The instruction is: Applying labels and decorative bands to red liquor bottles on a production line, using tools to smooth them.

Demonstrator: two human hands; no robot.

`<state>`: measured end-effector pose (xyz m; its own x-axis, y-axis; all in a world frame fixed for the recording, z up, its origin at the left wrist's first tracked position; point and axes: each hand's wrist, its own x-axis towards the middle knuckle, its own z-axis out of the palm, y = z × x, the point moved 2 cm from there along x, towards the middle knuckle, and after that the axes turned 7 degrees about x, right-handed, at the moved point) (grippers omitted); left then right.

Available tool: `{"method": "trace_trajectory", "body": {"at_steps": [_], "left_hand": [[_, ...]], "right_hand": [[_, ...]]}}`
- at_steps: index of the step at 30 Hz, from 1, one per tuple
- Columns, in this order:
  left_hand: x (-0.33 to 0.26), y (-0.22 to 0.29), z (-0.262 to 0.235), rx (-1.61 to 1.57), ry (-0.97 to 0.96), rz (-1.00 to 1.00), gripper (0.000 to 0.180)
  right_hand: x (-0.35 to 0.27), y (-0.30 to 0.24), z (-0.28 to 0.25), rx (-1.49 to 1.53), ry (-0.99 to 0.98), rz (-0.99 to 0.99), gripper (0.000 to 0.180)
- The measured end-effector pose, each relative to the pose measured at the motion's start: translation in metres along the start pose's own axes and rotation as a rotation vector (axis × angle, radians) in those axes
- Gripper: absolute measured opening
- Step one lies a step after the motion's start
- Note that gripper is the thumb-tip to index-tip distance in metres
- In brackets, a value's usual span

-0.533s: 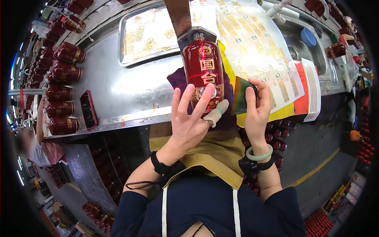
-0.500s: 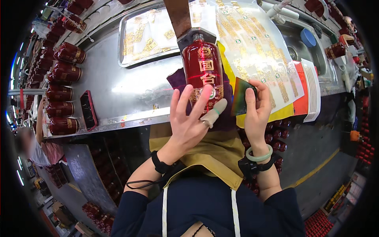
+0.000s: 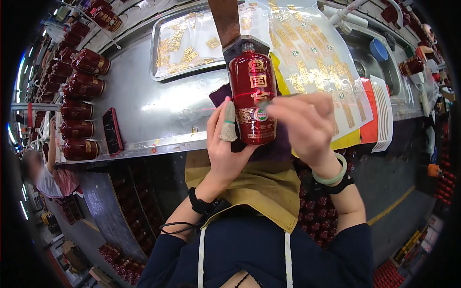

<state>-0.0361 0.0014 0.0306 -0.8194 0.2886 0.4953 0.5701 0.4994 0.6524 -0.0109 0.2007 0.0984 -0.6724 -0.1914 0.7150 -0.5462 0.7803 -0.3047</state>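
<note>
Fingers of the left hand [image 3: 225, 144] wrap the lower side of a red bottle [image 3: 253, 96], one finger wearing a cloth cot, grip closed on it. Right hand [image 3: 307, 125] pinches a thin tool against a small round sticker [image 3: 260, 114] on the bottle's front. Bottle lies on a purple cloth [image 3: 218, 93] at the near edge of the steel table [image 3: 158, 115]. Looks glazed, heavy, slippery, breakable; best held around the body. Sticker sheets [image 3: 317, 62], a metal tray [image 3: 158, 53] and more red bottles [image 3: 77, 110] around.

Bare steel bench [image 3: 158, 113] left of the red bottle [image 3: 253, 96] is open; sticker sheets [image 3: 317, 62] crowd the right.
</note>
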Motion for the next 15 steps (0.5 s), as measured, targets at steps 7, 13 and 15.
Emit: {"method": "trace_trajectory", "body": {"at_steps": [7,13,15], "left_hand": [[0.01,-0.004,0.001,-0.025,-0.016,0.066,0.092],[0.002,-0.021,0.002,-0.176,-0.166,-0.023,0.099],[0.006,-0.011,-0.003,-0.139,-0.128,-0.008,0.099]], "right_hand": [[0.013,-0.001,0.004,0.084,-0.082,-0.044,0.025],[-0.011,-0.023,0.008,0.227,-0.155,-0.2,0.027],[0.001,-0.004,0.005,0.157,-0.062,-0.036,0.029]]}}
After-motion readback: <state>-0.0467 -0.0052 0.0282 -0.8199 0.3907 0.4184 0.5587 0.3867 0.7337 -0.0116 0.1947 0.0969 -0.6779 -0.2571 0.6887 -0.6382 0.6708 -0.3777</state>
